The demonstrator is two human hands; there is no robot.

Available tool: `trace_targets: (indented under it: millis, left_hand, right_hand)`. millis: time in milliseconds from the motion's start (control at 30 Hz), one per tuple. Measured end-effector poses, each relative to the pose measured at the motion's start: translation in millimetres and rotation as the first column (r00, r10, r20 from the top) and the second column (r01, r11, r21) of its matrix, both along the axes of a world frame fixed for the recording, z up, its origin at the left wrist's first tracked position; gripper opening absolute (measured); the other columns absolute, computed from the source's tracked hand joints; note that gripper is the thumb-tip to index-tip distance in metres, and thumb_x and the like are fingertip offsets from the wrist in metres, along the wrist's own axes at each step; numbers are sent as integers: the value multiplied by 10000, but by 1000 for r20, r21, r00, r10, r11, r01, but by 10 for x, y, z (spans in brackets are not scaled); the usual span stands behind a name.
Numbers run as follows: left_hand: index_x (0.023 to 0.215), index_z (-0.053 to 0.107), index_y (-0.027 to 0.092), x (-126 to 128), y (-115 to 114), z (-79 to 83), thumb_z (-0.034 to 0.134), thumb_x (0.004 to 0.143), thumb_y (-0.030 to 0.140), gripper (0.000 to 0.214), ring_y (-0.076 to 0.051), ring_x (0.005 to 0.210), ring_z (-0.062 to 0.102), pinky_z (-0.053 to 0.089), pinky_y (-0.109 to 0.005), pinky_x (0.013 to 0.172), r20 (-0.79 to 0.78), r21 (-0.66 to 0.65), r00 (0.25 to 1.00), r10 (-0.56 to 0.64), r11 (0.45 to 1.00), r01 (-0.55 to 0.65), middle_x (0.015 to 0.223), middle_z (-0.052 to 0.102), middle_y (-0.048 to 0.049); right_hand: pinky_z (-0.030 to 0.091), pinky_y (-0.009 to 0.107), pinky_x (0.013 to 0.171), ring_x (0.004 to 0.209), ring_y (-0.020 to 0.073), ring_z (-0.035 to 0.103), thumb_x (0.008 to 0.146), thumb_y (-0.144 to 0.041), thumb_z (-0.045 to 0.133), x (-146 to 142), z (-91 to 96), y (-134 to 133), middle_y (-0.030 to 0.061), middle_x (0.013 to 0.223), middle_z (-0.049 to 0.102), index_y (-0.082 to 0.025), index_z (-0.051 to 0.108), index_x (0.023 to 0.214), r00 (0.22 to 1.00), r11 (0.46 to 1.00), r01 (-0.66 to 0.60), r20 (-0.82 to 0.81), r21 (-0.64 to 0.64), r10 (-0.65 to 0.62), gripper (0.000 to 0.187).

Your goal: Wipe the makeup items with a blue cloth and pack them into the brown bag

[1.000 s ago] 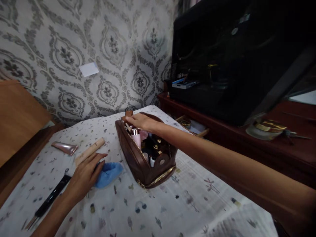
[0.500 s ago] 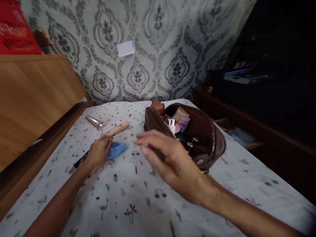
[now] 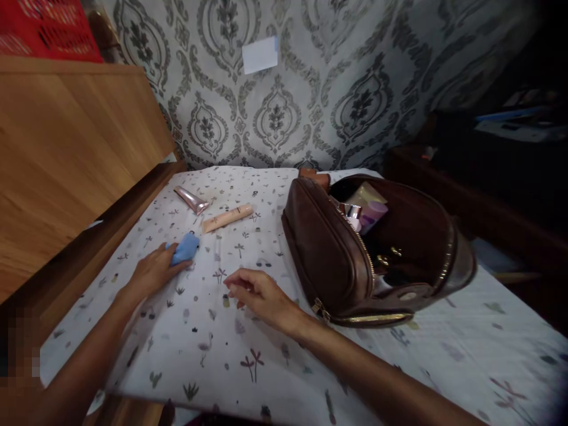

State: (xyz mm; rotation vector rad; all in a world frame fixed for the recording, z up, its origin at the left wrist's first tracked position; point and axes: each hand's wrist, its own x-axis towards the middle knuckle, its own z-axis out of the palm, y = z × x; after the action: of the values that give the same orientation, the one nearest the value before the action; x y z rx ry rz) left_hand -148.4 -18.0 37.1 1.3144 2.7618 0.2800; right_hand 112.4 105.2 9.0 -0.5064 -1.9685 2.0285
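My left hand (image 3: 155, 269) rests low at the left of the patterned sheet, its fingers and thumb closed around a small, crumpled blue cloth (image 3: 185, 248). Just beyond it lies a peach-coloured tube (image 3: 227, 218), and farther back a shiny pink tube (image 3: 191, 200). Over the middle of the sheet is my right hand (image 3: 261, 299), fingers loosely curled with nothing visible in them. To its right stands an unzipped brown leather bag (image 3: 328, 248). Inside the bag I see a lilac-capped item (image 3: 374, 212), a silver-capped one (image 3: 352, 211) and gold-coloured bits.
A wooden cabinet (image 3: 80, 130) borders the left side, topped by a red plastic basket (image 3: 48, 29). Behind the sheet-covered surface (image 3: 239, 349) rises a patterned wall (image 3: 275, 124) with a white paper (image 3: 260, 55) on it. Dark furniture stands at the right.
My left hand has drawn back toward me and left, bringing the blue cloth away from the peach tube. My right hand has moved from in front of the bag to the sheet's middle. The view has shifted.
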Motion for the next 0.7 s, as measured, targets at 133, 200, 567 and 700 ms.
trace_targets:
  millis: [133,200,567,700]
  left_hand:
    - [850,610,217,209,73,-3,556,783,643,435,-266,737,634,478,-334,690,258,129,961,-97,990,65,737,643,-29]
    - [786,581,213,441,170,24,613,767,647,436,-204,663,595,464,-285,624,532,319,830,-168,948,-13,685,604,6]
    - [642,577,187,1310,741,-47,802,686,516,400,-127,422,481,385,-247,411,851,496,337,-402,827,-267,509,540,25]
    - [740,604,190,1164,836,-34,793,717,488,354,-120,573,543,421,-211,500,804,580,409,-431,718,-385,650,606,27]
  right_hand:
    - [534,281,712,805,151,651,862,-370,680,-100,-130,-93,21,848,634,-158,667,1010,998,981,-20,-60,-195,8,259]
    - [549,299,765,886,170,663,847,-487,700,-109,-166,-122,43,909,648,-155,653,1059,997,973,-8,-75,-231,-10,397]
    - [435,222,507,539,92,558,726,-734,698,61,-169,2,-34,695,614,-187,508,900,987,963,82,-111,-257,-114,605]
    - [346,198,438,482,67,490,787,-655,692,117,-91,3,-60,651,571,-198,495,832,988,980,106,-89,-167,-122,500]
